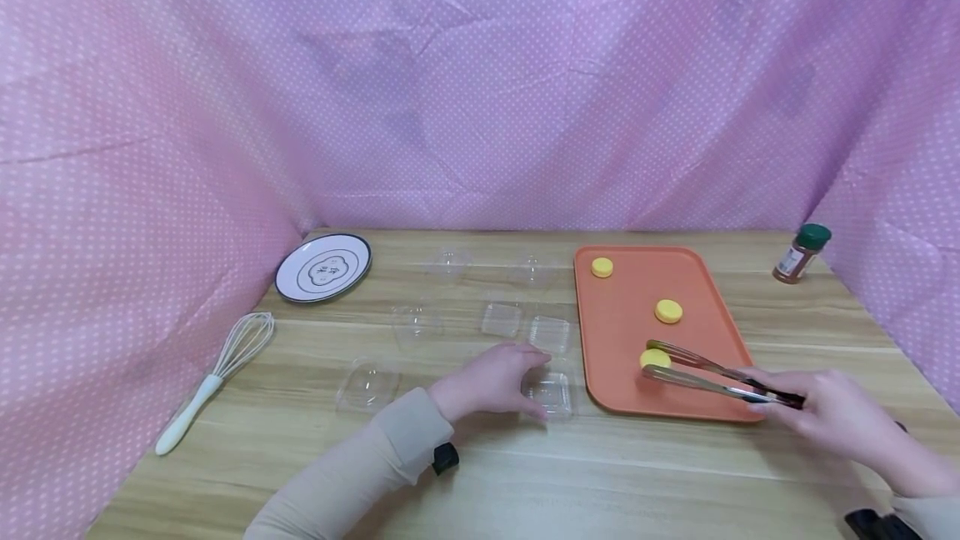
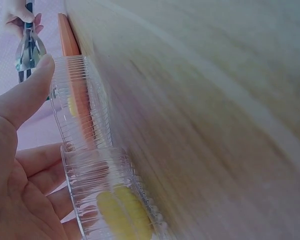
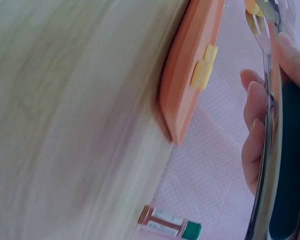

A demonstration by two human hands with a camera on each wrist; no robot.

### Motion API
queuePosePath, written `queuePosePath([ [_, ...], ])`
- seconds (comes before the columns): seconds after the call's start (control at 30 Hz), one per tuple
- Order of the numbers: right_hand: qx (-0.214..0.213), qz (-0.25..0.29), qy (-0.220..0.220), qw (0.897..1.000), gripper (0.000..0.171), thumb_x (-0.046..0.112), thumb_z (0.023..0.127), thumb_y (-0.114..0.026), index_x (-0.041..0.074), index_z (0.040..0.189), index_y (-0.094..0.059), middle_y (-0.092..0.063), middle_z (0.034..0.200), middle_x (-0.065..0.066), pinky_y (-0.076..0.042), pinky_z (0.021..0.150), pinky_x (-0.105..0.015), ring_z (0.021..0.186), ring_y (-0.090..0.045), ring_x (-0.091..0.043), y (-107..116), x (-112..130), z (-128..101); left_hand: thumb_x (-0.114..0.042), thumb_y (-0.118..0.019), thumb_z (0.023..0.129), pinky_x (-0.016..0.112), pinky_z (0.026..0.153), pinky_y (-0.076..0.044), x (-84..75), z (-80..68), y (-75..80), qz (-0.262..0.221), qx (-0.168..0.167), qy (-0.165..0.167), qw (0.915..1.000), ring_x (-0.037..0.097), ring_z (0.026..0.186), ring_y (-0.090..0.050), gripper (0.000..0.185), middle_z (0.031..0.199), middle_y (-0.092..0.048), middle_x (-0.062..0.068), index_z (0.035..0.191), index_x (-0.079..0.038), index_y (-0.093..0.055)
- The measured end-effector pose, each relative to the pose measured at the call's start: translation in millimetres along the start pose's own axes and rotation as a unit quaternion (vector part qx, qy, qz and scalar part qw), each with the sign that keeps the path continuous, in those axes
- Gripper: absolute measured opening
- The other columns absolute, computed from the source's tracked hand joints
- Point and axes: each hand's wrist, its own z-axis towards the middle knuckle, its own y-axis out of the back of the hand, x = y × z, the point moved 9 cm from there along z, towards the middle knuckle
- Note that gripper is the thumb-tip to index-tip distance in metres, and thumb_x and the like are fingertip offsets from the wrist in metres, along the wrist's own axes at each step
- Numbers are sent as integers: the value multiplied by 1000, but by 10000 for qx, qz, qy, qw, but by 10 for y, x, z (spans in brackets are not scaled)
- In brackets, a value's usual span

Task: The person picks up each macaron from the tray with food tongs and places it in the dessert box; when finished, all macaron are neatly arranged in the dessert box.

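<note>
My right hand (image 1: 832,415) grips metal tongs (image 1: 693,382) with dark handles. Their tips are on either side of a yellow macaron (image 1: 655,357) over the orange tray (image 1: 622,400). Two more yellow macarons, one in the middle (image 1: 669,312) and one at the back (image 1: 602,267), lie on that tray. My left hand (image 1: 483,382) holds a small clear plastic box (image 1: 551,394) left of the tray, thumb at its near edge and fingers round the far side. In the left wrist view another macaron (image 2: 124,214) sits inside clear plastic; the hand hides it in the head view.
Several clear plastic pieces, such as a ribbed box (image 1: 501,319) and a lid (image 1: 369,386), lie left of the tray. A white whisk (image 1: 217,377) and a blue-rimmed plate (image 1: 300,273) are at the left. A green-capped spice jar (image 1: 801,255) stands back right. Pink dotted cloth (image 1: 480,107) hangs around.
</note>
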Motion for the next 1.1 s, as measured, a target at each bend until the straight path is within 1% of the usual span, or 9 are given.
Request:
queuePosePath([
  [0.07,-43,69,126,9999,42,10,61,-85,15,100,-75,-50,63,25,-25,43,-7,51,-29,12,-16,54,33,-48,-77,73,30,113,-33,-1,-4,6,-6,2,3,10000,18,130,-47,80,138,-53,5,136,-5,-50],
  [0.3,66,418,372,9984,42,7,63,-84,12,103,-74,-43,60,26,-25,43,-7,52,-31,11,-108,208,145,-47,-78,73,30,112,-34,10,-6,3,-119,-4,23,9999,19,129,-48,80,137,-54,5,135,-5,-50],
  [0.47,109,430,549,9975,42,7,62,-84,13,103,-74,-44,60,27,-25,42,-6,52,-29,11,-171,344,224,-47,-78,73,30,112,-35,14,-3,-3,-110,-15,20,9999,18,128,-48,79,136,-55,5,135,-6,-51],
  [0.53,144,420,584,9973,40,8,63,-84,13,101,-74,-41,59,27,-24,42,-6,52,-28,11,-197,390,250,-46,-78,73,30,112,-35,15,-3,-2,-117,-8,40,9999,18,128,-48,79,136,-55,4,135,-6,-51],
  [0.6,233,461,594,9969,39,10,64,-84,14,102,-74,-39,60,26,-24,42,-6,52,-28,11,-230,429,274,-47,-77,73,30,112,-36,14,-3,-2,-117,-22,32,9999,18,128,-48,79,136,-55,4,135,-6,-51],
  [0.73,350,589,724,9950,39,12,67,-83,16,104,-74,-42,61,26,-25,42,-5,52,-30,11,-297,516,316,-47,-78,72,30,111,-36,15,2,-5,-110,-43,15,9999,18,128,-49,79,136,-55,5,135,-6,-51],
  [0.83,461,715,831,9929,37,13,68,-82,14,104,-74,-46,63,26,-26,42,-5,52,-31,11,-350,572,340,-47,-78,71,30,111,-36,17,6,-8,-91,-53,2,9999,19,127,-49,80,136,-55,5,135,-6,-51],
  [1.03,753,908,944,9885,37,15,73,-80,14,109,-72,-46,63,24,-25,43,-4,52,-31,11,-449,662,380,-48,-78,70,31,111,-36,22,12,-19,-93,-89,-27,9999,19,127,-49,81,136,-55,5,134,-6,-51],
  [1.1,775,939,1023,9873,37,15,73,-80,14,110,-71,-45,63,24,-25,43,-3,53,-31,11,-473,696,391,-48,-78,70,31,111,-36,21,11,-20,-94,-103,-46,9999,19,127,-50,81,136,-55,5,134,-6,-51],
])
